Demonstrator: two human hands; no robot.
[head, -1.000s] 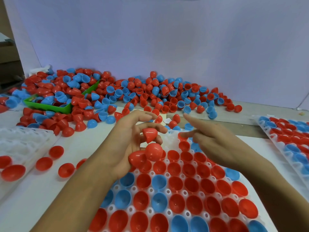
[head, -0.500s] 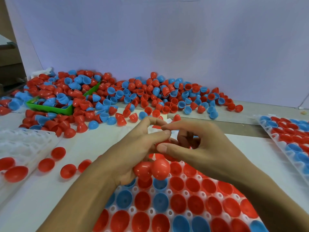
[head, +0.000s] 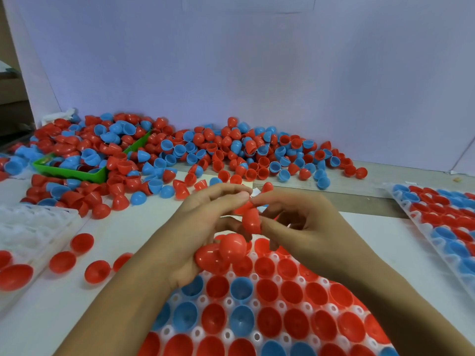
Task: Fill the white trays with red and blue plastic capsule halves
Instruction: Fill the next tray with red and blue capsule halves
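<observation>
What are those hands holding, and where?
Left hand cradles red halves in its palm; both hands' fingertips pinch another red half, the right hand by its side.

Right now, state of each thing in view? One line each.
left hand: holds several red halves against palm, fingertips on another red half
right hand: pinches that same red half
centre tray: near rows filled with red and blue halves
right tray: filled
left tray: mostly empty
green bin: heaped with halves
loose pile: spread along the wall
</observation>
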